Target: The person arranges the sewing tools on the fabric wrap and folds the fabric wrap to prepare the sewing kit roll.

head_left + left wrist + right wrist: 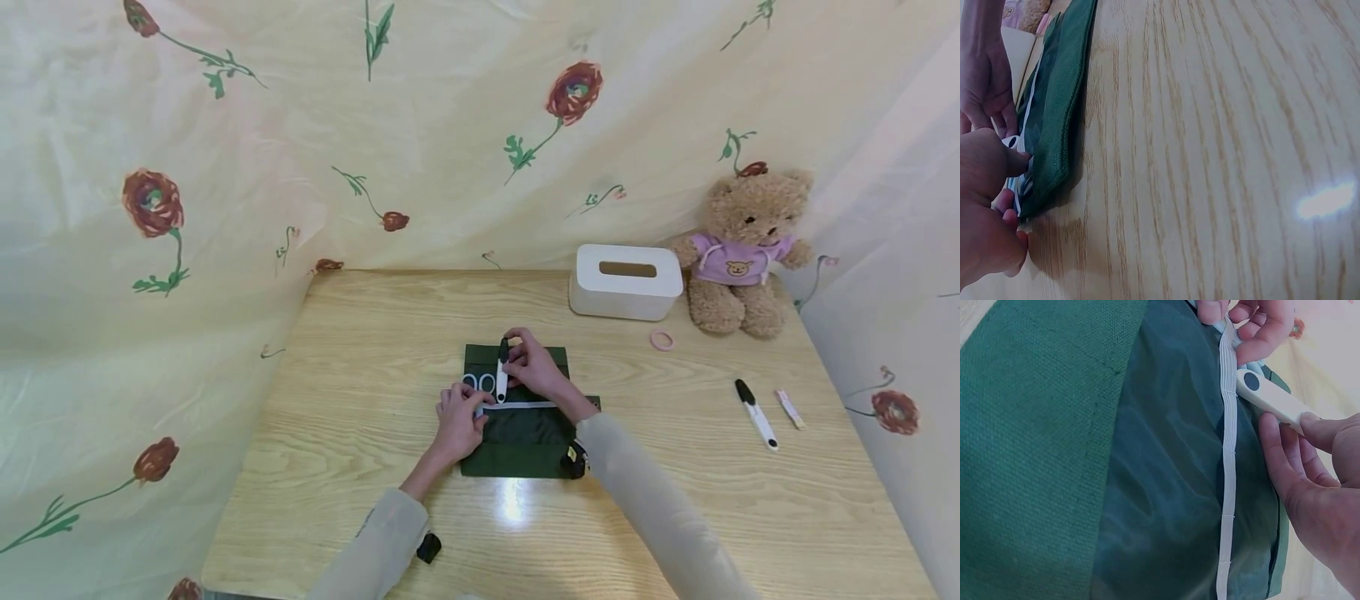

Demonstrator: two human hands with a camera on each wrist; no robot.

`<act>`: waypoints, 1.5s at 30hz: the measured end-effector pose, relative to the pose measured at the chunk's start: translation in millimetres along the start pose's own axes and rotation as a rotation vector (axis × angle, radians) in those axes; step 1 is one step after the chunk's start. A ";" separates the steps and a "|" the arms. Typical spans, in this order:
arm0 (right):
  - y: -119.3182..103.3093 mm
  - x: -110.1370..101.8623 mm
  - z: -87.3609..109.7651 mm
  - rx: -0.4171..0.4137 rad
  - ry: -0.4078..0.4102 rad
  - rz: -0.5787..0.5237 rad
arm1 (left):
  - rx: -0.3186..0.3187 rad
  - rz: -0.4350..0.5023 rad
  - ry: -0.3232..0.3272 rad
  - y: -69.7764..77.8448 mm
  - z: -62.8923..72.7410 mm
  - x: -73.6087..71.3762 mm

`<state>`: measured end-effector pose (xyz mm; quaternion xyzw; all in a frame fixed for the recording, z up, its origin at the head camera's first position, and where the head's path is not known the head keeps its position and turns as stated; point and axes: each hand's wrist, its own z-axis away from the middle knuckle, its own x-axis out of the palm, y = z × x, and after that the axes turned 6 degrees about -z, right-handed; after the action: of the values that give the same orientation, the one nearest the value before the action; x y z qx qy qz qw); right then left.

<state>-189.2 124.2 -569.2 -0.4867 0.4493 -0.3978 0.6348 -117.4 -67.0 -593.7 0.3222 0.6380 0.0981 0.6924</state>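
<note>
A dark green fabric tool roll (517, 460) lies unfolded on the table, with a white elastic band (1229, 456) stitched across it in loops. My right hand (534, 367) pinches a white-handled tool with a black cap (502, 375), its exact kind unclear. The tool stands with its white, dotted end down against the band. At the band's left end, my left hand (457, 421) pinches the elastic between thumb and fingers. Pale scissors handles (487, 383) stick up beside the tool, their blades hidden behind the band.
A similar black-and-white tool (757, 415) and a small pink-and-white item (790, 410) lie at the right. Behind them are a pink ring (662, 340), a white tissue box (627, 283) and a teddy bear (738, 258). Floral cloth (450, 125) hangs around the table.
</note>
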 end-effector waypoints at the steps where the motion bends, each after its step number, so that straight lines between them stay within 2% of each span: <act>1: -0.2 0.3 0.0 0.000 -0.002 0.014 | -0.001 0.000 -0.001 0.1 0.1 -0.1; 9: 1.9 1.8 0.0 -0.011 -0.014 0.078 | -0.003 -0.018 0.005 1.3 0.3 0.5; 17: 2.4 0.3 1.7 -0.062 0.016 0.047 | -0.040 -0.019 -0.012 3.4 -2.5 3.1; 21: 4.3 0.7 3.4 -0.118 0.007 0.055 | -0.072 -0.012 -0.037 3.7 -3.3 4.2; 27: 5.0 2.1 3.5 -0.205 0.011 0.087 | -0.086 0.011 -0.041 5.3 -5.3 0.2; 32: 8.2 2.7 6.6 -0.194 -0.018 0.097 | -0.075 0.045 -0.023 7.0 -4.5 -1.7; 36: 9.9 1.9 9.5 -0.157 -0.019 0.154 | -0.061 0.042 0.004 7.3 -4.3 -1.0; 42: 7.9 1.5 9.5 -0.083 -0.035 0.232 | -0.077 0.035 -0.013 8.0 -4.8 -1.0; 45: 5.4 1.3 8.5 -0.071 -0.054 0.259 | -0.074 0.022 -0.021 7.6 -6.0 -0.9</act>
<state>-180.3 126.3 -573.6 -0.4572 0.5051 -0.2832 0.6750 -121.2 -59.7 -588.5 0.3045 0.6231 0.1257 0.7093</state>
